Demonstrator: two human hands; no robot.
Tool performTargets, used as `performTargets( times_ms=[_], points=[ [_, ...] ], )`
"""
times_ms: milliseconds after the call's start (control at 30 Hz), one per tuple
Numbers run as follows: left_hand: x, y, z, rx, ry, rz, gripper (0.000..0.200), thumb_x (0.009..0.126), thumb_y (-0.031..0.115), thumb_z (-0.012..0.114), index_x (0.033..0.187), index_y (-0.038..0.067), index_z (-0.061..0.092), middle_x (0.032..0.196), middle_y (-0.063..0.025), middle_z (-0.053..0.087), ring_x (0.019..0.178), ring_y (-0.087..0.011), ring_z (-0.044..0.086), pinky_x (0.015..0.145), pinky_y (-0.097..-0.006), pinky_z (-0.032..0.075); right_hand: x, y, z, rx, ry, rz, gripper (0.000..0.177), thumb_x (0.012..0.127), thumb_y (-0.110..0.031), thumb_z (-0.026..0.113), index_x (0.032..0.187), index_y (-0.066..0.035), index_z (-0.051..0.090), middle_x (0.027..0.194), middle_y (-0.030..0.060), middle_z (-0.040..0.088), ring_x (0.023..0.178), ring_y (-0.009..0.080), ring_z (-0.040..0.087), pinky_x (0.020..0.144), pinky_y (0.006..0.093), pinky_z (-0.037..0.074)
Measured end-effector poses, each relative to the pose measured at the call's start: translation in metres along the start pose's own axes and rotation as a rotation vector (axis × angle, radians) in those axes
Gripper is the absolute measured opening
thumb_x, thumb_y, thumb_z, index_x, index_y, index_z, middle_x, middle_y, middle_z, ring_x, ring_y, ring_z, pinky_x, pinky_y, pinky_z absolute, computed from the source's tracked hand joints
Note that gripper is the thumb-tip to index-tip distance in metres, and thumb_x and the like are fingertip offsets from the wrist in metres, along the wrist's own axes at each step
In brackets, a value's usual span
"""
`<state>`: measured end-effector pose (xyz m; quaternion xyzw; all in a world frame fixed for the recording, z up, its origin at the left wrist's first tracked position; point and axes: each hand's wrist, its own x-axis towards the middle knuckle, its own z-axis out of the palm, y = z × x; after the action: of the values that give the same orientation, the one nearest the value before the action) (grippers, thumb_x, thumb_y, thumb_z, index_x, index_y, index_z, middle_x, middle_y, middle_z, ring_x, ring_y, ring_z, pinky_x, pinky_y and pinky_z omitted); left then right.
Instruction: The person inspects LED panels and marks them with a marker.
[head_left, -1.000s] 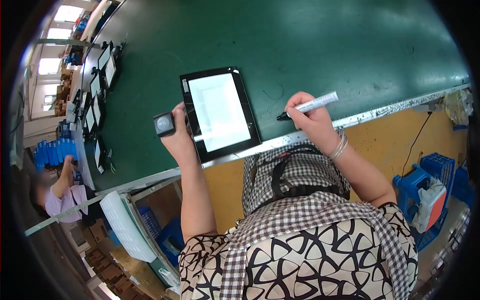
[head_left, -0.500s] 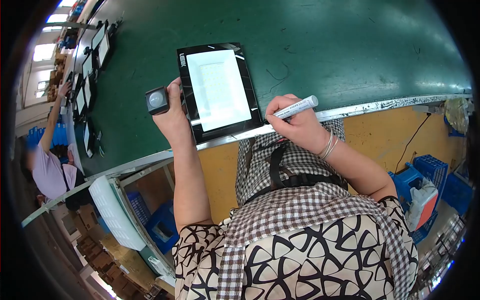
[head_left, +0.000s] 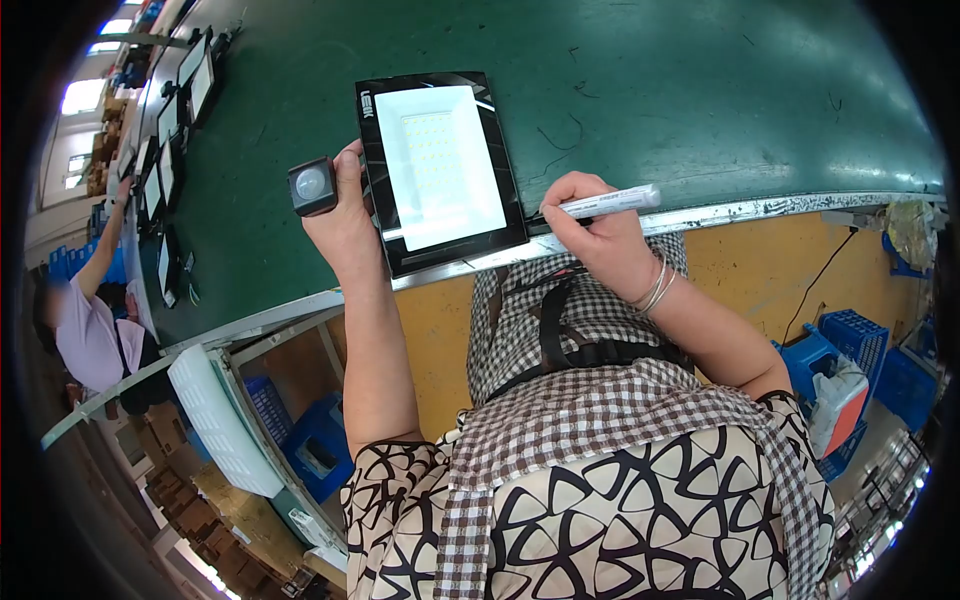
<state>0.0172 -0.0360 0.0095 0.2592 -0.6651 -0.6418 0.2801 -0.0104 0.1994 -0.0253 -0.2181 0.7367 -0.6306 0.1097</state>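
Note:
A flat lamp [head_left: 440, 165] with a black frame and a pale glass front sits tilted at the table's near edge. My left hand [head_left: 347, 225] is closed on its left side, beside a small black sensor box [head_left: 312, 187] with a round white dome. How the fingers sit behind the lamp is hidden. My right hand [head_left: 600, 228] grips a white marker [head_left: 625, 201] at the lamp's lower right corner, with the marker's writing end pointing left toward the frame.
The green table [head_left: 700, 100] carries loose dark wire bits. More lamps [head_left: 165, 185] lie at its far left, where another person [head_left: 95, 340] reaches over. Blue crates [head_left: 850, 340] stand at the lower right, and a white panel [head_left: 222, 420] leans at the lower left.
The marker has turned to lie flatter, and my right hand has shifted slightly right. The lamp sits slightly higher in view. The other person's arm has moved a little.

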Motion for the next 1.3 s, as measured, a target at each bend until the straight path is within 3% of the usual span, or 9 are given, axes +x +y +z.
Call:
performTargets(
  times_ms=[100, 233, 333, 500, 700, 800, 900, 1067, 1300],
  points=[
    [-0.001, 0.001, 0.002, -0.024, 0.009, 0.011, 0.024, 0.089, 0.020, 0.062, 0.097, -0.002, 0.065, 0.088, -0.0065, 0.063, 0.073, -0.0105, 0.059, 0.058, -0.0230, 0.048, -0.002, -0.001, -0.002, 0.151, -0.014, 0.094, 0.006, 0.080, -0.009, 0.059, 0.078, -0.005, 0.055, 0.069, 0.0025, 0.053, 0.062, 0.0129, 0.048, 0.057, 0.0275, 0.039],
    [0.001, -0.003, -0.001, -0.025, -0.009, -0.018, 0.022, 0.089, 0.018, 0.061, 0.098, -0.002, 0.065, 0.090, -0.0066, 0.064, 0.078, -0.0113, 0.059, 0.065, -0.0246, 0.049, -0.004, 0.001, -0.003, 0.126, -0.020, 0.049, 0.004, 0.081, -0.006, 0.058, 0.078, -0.004, 0.055, 0.069, 0.0000, 0.050, 0.061, 0.0079, 0.045, 0.054, 0.0238, 0.036],
    [0.006, -0.008, -0.005, -0.049, -0.007, -0.075, 0.020, 0.088, 0.016, 0.061, 0.098, -0.001, 0.065, 0.090, -0.0051, 0.063, 0.082, -0.0110, 0.057, 0.074, -0.0258, 0.047, -0.004, -0.006, -0.007, 0.300, 0.011, 0.158, 0.004, 0.084, -0.005, 0.056, 0.080, -0.004, 0.055, 0.071, -0.0033, 0.049, 0.062, 0.0037, 0.043, 0.054, 0.0204, 0.035],
    [0.015, -0.030, -0.005, -0.275, -0.063, -0.193, 0.022, 0.088, 0.016, 0.061, 0.099, -0.003, 0.065, 0.082, -0.0011, 0.061, 0.068, -0.0075, 0.056, 0.062, -0.0212, 0.046, -0.003, -0.011, -0.015, 0.440, 0.119, 0.172, 0.004, 0.085, -0.005, 0.056, 0.082, -0.005, 0.055, 0.073, -0.0037, 0.049, 0.061, 0.0020, 0.042, 0.053, 0.0187, 0.035],
    [0.021, -0.031, -0.001, -0.459, -0.175, -0.331, 0.009, 0.086, 0.008, 0.062, 0.086, 0.002, 0.054, 0.098, -0.0139, 0.064, 0.079, -0.0148, 0.063, 0.069, -0.0268, 0.054, 0.024, -0.043, 0.005, 0.318, -0.184, 0.085, 0.005, 0.084, -0.005, 0.057, 0.089, -0.004, 0.057, 0.079, -0.0027, 0.052, 0.067, 0.0026, 0.045, 0.059, 0.0179, 0.037],
    [0.023, -0.033, -0.004, -0.515, -0.238, -0.338, 0.012, 0.085, 0.005, 0.062, 0.084, 0.004, 0.050, 0.104, -0.0166, 0.063, 0.085, -0.0170, 0.063, 0.072, -0.0287, 0.054, 0.035, -0.052, 0.027, 0.255, -0.318, 0.038, 0.008, 0.083, -0.006, 0.059, 0.090, -0.004, 0.057, 0.077, -0.0026, 0.054, 0.071, 0.0028, 0.049, 0.062, 0.0185, 0.040],
    [0.023, -0.034, -0.003, -0.510, -0.224, -0.331, 0.011, 0.085, 0.006, 0.062, 0.084, 0.003, 0.051, 0.105, -0.0169, 0.062, 0.086, -0.0172, 0.063, 0.072, -0.0284, 0.054, 0.048, -0.060, 0.033, 0.287, -0.336, 0.143, 0.007, 0.082, -0.007, 0.060, 0.089, -0.005, 0.057, 0.076, -0.0030, 0.055, 0.071, 0.0033, 0.050, 0.062, 0.0191, 0.041],
    [0.020, -0.033, -0.001, -0.463, -0.212, -0.314, 0.014, 0.087, 0.008, 0.060, 0.095, -0.003, 0.059, 0.098, -0.0133, 0.065, 0.081, -0.0143, 0.064, 0.071, -0.0264, 0.053, 0.085, -0.047, 0.030, 0.182, -0.115, 0.040, 0.006, 0.082, -0.011, 0.060, 0.082, -0.005, 0.058, 0.073, -0.0025, 0.055, 0.067, 0.0040, 0.051, 0.060, 0.0203, 0.041],
    [0.018, -0.029, -0.001, -0.424, -0.268, -0.329, 0.022, 0.088, 0.012, 0.060, 0.105, -0.002, 0.062, 0.091, -0.0052, 0.065, 0.073, -0.0083, 0.060, 0.062, -0.0201, 0.049, 0.129, -0.040, 0.045, 0.210, -0.122, 0.017, 0.009, 0.084, -0.013, 0.059, 0.083, -0.004, 0.057, 0.071, -0.0030, 0.054, 0.064, 0.0041, 0.048, 0.057, 0.0210, 0.041]
  ],
)
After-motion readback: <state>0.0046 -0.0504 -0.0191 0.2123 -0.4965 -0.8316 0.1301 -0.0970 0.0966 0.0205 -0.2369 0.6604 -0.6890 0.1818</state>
